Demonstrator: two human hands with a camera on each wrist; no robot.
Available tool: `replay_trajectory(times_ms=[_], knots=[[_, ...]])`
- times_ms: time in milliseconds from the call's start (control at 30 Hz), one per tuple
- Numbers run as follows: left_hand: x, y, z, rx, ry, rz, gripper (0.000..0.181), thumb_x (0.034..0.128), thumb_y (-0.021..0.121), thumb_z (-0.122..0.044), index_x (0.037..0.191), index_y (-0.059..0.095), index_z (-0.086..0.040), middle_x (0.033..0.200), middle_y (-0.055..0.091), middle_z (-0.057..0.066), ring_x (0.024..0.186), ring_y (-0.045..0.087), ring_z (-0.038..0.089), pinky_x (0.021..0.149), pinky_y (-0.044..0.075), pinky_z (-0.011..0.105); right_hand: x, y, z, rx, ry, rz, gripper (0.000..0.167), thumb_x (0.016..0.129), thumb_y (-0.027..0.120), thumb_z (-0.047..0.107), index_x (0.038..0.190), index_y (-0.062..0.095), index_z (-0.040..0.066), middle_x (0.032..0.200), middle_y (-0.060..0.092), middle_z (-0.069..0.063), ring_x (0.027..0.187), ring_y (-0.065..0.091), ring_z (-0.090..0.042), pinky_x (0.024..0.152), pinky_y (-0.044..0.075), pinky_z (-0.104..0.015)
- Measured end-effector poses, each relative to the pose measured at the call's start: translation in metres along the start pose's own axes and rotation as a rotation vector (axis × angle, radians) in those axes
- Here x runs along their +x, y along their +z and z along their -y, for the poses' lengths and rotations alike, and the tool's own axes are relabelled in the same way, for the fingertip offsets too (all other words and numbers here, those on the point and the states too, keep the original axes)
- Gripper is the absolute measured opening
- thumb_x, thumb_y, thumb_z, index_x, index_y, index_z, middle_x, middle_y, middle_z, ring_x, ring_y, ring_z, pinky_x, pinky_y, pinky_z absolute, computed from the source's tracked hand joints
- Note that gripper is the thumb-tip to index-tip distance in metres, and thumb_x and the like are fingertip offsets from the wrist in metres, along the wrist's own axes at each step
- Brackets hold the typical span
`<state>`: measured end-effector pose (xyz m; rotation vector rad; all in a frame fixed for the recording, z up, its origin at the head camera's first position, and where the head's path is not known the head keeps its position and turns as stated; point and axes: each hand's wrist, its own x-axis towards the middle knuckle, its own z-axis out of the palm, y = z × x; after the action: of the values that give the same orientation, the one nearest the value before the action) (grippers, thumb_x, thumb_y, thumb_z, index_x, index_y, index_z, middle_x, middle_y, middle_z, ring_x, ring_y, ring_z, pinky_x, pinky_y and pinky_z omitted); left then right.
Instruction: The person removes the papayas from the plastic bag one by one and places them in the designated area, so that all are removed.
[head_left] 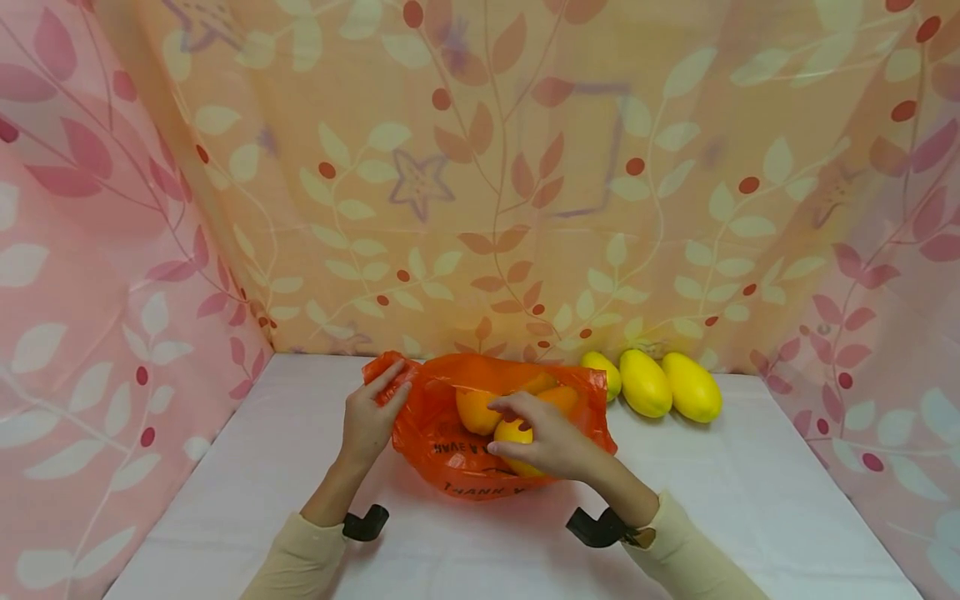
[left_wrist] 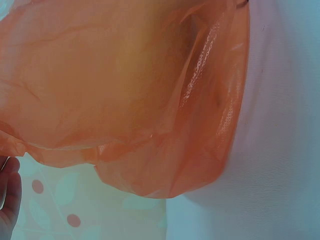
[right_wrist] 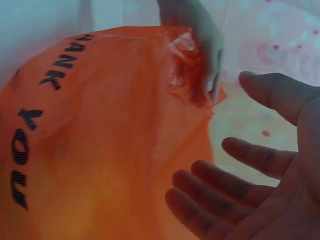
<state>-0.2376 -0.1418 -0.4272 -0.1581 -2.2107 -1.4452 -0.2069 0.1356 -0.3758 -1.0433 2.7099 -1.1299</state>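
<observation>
A translucent orange-red plastic bag (head_left: 450, 475) with black lettering lies mouth up on the white table, several yellow fruits (head_left: 476, 410) inside it. The left hand (head_left: 367, 417) pinches the bag's left edge; in the right wrist view that hand (right_wrist: 202, 50) has bunched plastic (right_wrist: 182, 70) at its fingers. Over the bag's opening is the right hand (head_left: 551, 437), fingers spread and slightly bent, above a yellow fruit (head_left: 513, 432). The right wrist view shows its palm (right_wrist: 270, 200) with nothing held. Only a few left fingers (left_wrist: 11, 192) show in the left wrist view, beside the bag (left_wrist: 100, 90).
Three yellow fruits (head_left: 645, 383) lie to the right of the bag at the back of the white table (head_left: 750, 500). Patterned cloth (head_left: 480, 167) hangs behind and on both sides. A black wrist mount (head_left: 366, 523) sits under each forearm.
</observation>
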Motion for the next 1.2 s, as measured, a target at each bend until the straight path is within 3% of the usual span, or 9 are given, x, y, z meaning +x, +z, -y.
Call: replay_trajectory(times_ms=[233, 467, 700, 867, 1200], knots=[[-0.001, 0.000, -0.001, 0.013, 0.008, 0.003, 0.038, 0.0910, 0.069, -0.017, 0.128, 0.065, -0.008, 0.121, 0.067, 0.022, 0.097, 0.070, 0.035, 0.075, 0.060, 0.036, 0.002, 0.012, -0.017, -0.006, 0.191, 0.024, 0.051, 0.087, 0.072, 0.032, 0.129, 0.058, 0.006, 0.125, 0.059, -0.012, 0.109, 0.058, -0.030, 0.091, 0.052, -0.048], [0.000, 0.001, -0.001, 0.016, 0.017, -0.002, 0.038, 0.0899, 0.070, -0.016, 0.127, 0.066, -0.007, 0.120, 0.068, 0.021, 0.097, 0.070, 0.034, 0.075, 0.060, 0.035, 0.005, 0.020, -0.026, -0.095, 0.325, -0.009, 0.052, 0.084, 0.075, 0.028, 0.126, 0.059, 0.003, 0.121, 0.061, -0.014, 0.111, 0.056, -0.029, 0.101, 0.045, -0.051], [-0.001, 0.003, 0.000, 0.020, 0.034, 0.004, 0.037, 0.0906, 0.069, -0.016, 0.127, 0.066, -0.007, 0.118, 0.069, 0.022, 0.097, 0.069, 0.034, 0.071, 0.057, 0.017, 0.004, 0.027, -0.034, -0.150, 0.429, -0.002, 0.057, 0.083, 0.077, 0.030, 0.129, 0.056, 0.004, 0.121, 0.058, -0.014, 0.106, 0.055, -0.027, 0.098, 0.048, -0.050], [-0.002, 0.003, 0.002, 0.029, 0.020, 0.009, 0.038, 0.0889, 0.071, -0.016, 0.126, 0.067, -0.009, 0.119, 0.068, 0.021, 0.099, 0.068, 0.033, 0.069, 0.052, 0.010, 0.003, 0.033, -0.041, -0.193, 0.471, 0.021, 0.062, 0.082, 0.078, 0.032, 0.132, 0.054, 0.004, 0.120, 0.057, -0.014, 0.104, 0.055, -0.026, 0.096, 0.050, -0.048], [-0.002, 0.004, -0.001, 0.039, 0.067, -0.007, 0.038, 0.0876, 0.072, -0.014, 0.124, 0.068, -0.006, 0.119, 0.068, 0.020, 0.099, 0.069, 0.033, 0.072, 0.052, 0.011, 0.007, 0.046, -0.045, -0.291, 0.437, 0.042, 0.066, 0.080, 0.080, 0.032, 0.134, 0.052, 0.005, 0.117, 0.057, -0.017, 0.100, 0.056, -0.028, 0.092, 0.051, -0.048]])
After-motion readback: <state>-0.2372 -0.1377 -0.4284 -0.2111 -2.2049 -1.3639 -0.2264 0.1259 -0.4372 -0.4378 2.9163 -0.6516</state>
